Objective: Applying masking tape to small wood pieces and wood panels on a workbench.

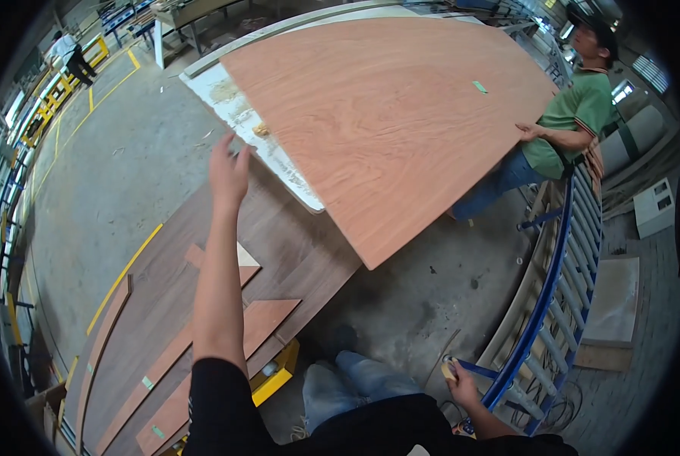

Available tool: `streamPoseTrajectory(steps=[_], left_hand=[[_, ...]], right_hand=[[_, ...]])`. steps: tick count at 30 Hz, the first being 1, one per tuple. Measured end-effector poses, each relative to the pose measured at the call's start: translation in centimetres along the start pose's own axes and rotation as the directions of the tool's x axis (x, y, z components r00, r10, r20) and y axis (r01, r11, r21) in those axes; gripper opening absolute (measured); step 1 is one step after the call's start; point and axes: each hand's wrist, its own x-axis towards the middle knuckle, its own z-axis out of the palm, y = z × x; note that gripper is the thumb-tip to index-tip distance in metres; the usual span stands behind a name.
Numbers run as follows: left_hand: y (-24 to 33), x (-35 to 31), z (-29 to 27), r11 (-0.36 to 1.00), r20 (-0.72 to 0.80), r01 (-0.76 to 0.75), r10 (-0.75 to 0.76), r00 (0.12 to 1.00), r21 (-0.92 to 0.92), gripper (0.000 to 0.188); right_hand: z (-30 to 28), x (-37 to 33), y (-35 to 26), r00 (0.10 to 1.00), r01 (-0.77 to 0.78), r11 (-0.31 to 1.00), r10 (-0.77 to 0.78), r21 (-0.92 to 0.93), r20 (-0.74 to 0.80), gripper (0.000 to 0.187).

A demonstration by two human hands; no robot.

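Plywood [401, 129] lies across the top middle of the view, a broad reddish sheet with one corner pointing down toward the wearer. A small green tag [480, 87] sits on its upper right part. Beneath it a white board [275, 158] shows along the left edge, its surface patched with rough marks.

The left hand [229, 167] reaches up beside that edge, empty, with fingers spread; whether the fingertips touch the white board I cannot tell. The right hand [463, 382], low and near the blue-railed conveyor [556, 285], is closed around a small yellow thing [449, 370], whose kind is unclear.

On the right, a co-worker in a green shirt [587, 99] and dark cap has a hand [528, 132] at the plywood's right edge.

Below the left forearm spreads a brown board [302, 247] bearing reddish strips [271, 319], some of them marked with green tags. A yellow cart [277, 378] shows just under its near edge, and another person [68, 55] stands far off at upper left
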Motion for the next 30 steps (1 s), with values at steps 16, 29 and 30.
streamPoseTrajectory(steps=[16, 29, 30], left_hand=[[-14.5, -1.5, -13.7, 0.842, -0.305, 0.465, -0.534, 0.788, -0.274, 0.03], [14.7, -78.4, -43.6, 0.321, -0.188, 0.925, -0.94, 0.285, -0.203, 0.026], [18.6, -83.2, -44.9, 0.286, -0.221, 0.937, -0.945, 0.241, -0.201, 0.026]], right_hand=[[0.6, -1.4, -0.1, 0.997, -0.028, 0.971, 0.008, 0.238, 0.082, 0.071], [-2.9, 0.3, 6.7, 0.961, 0.112, 0.992, -0.091, -0.066, 0.26, 0.072], [-1.9, 0.6, 6.9, 0.95, 0.201, 0.974, -0.168, -0.103, 0.264, 0.073]])
